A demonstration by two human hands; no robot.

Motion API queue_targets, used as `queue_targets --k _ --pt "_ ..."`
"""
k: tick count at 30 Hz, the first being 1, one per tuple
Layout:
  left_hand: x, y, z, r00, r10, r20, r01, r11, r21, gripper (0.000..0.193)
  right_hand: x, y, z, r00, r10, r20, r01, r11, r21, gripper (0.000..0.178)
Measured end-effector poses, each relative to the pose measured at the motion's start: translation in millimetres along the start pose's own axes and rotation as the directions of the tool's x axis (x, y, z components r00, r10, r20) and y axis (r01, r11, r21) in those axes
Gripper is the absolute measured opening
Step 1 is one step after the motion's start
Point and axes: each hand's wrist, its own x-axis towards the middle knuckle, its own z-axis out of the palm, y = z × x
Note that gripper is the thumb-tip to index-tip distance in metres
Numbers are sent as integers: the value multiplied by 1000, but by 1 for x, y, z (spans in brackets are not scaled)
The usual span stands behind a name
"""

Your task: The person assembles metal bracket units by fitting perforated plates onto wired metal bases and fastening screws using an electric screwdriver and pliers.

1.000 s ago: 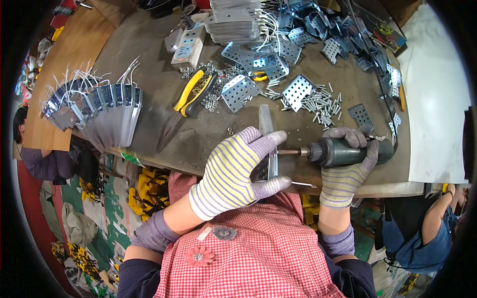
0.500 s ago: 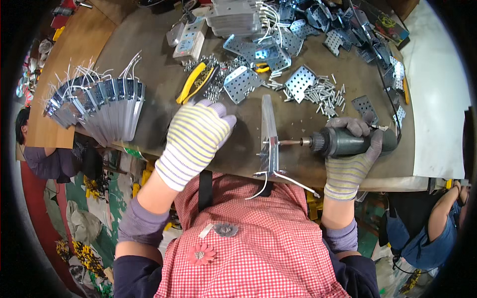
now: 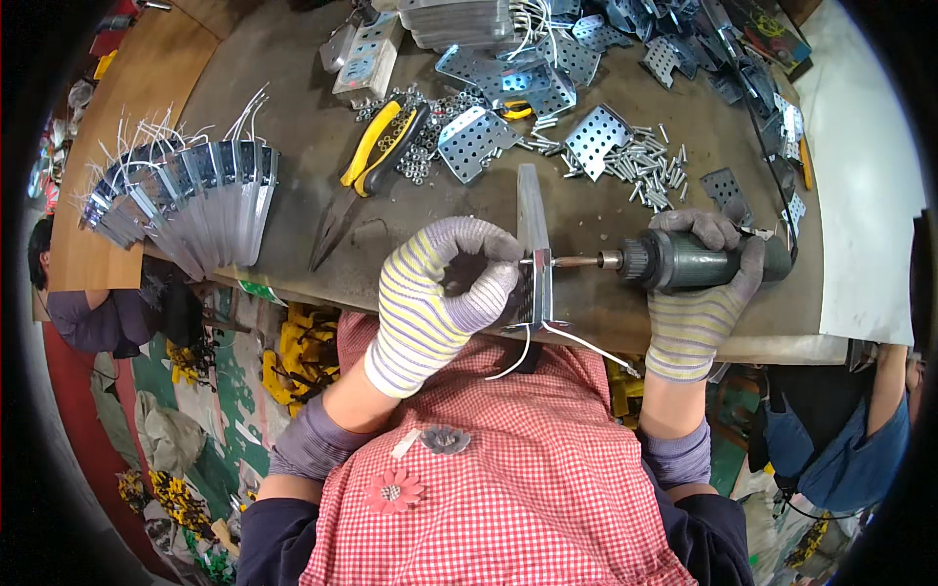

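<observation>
My right hand (image 3: 705, 293), in a striped glove, is wrapped round a dark green electric screwdriver (image 3: 694, 260). Its bit points left and meets a bracketed piece: a long translucent grey strip (image 3: 532, 210) with a perforated metal plate (image 3: 529, 298) and two white wires at its near end. My left hand (image 3: 440, 283), gloved likewise, is closed in a pinch at the plate's left face, by a protruding screw end (image 3: 526, 262). Whatever sits between these fingertips is hidden. Long-nose pliers (image 3: 379, 146) with yellow and black handles lie beyond my left hand.
Loose nuts (image 3: 422, 161), screws (image 3: 645, 166) and perforated plates (image 3: 598, 142) lie on the table. At left fans a row of wired strips (image 3: 210, 210). A power cord (image 3: 772, 166) runs down the right. Other people sit at both sides.
My left hand has moved right from beside the pliers to the plate's left face, its fingers now pinched at the screw end. The screwdriver has shifted slightly right, still at the piece.
</observation>
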Motion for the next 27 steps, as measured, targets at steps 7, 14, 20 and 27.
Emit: queue_targets --k 7,14,20,27 --pt "-2 -2 5 998 7 -58 -5 999 32 14 1 1 -1 999 -33 7 33 998 52 23" --pt "0 -3 7 993 67 -100 -61 996 58 12 1 0 -2 999 2 44 -7 993 120 23" --pt "14 -9 7 929 370 -26 -346 890 296 12 1 2 -2 999 -21 27 20 999 32 24" --pt "20 -12 12 861 508 33 -480 789 385 15 0 3 0 999 -15 38 13 998 61 25"
